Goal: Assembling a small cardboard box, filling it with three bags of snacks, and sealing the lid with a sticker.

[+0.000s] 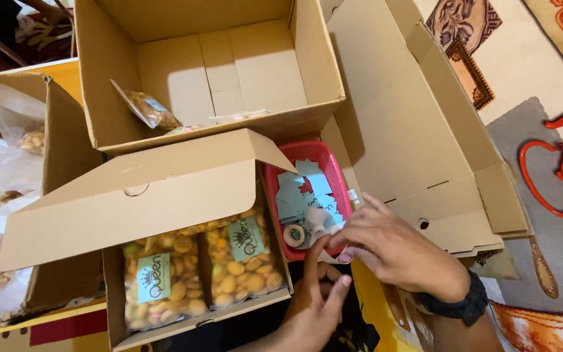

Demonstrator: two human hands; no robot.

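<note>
Patterned floor covering [542, 72] with red and brown motifs fills the right side of the view, and cardboard boxes crowd the rest. At the top stands 1 large open box [210, 65], holding a clear bag of snacks [146, 107] that leans against its left inner wall. Below it, a smaller box [164, 215] with its flap raised holds 2 clear packs of round yellow biscuits [203, 270], each with a pale green label, lying side by side. Just right of that box sits a red plastic tray [333, 169], filled with small pale green paper labels [304, 192] and 1 roll of tape [294, 234] near its front edge. A flattened cardboard sheet [418, 130] lies to the right of the tray, and another box lined with clear plastic [1, 176] stands at the far left. Both hands meet at the tray's front right corner. The right hand [399, 251], with a dark watch [457, 303] on its wrist, has its fingers curled and pinching a small pale piece [317, 218], seemingly a label or a bit of tape, over the tray's edge. The left hand [317, 306] comes up from below, with its index finger raised to touch the same piece and its other fingers loosely bent, grasping nothing else.
</note>
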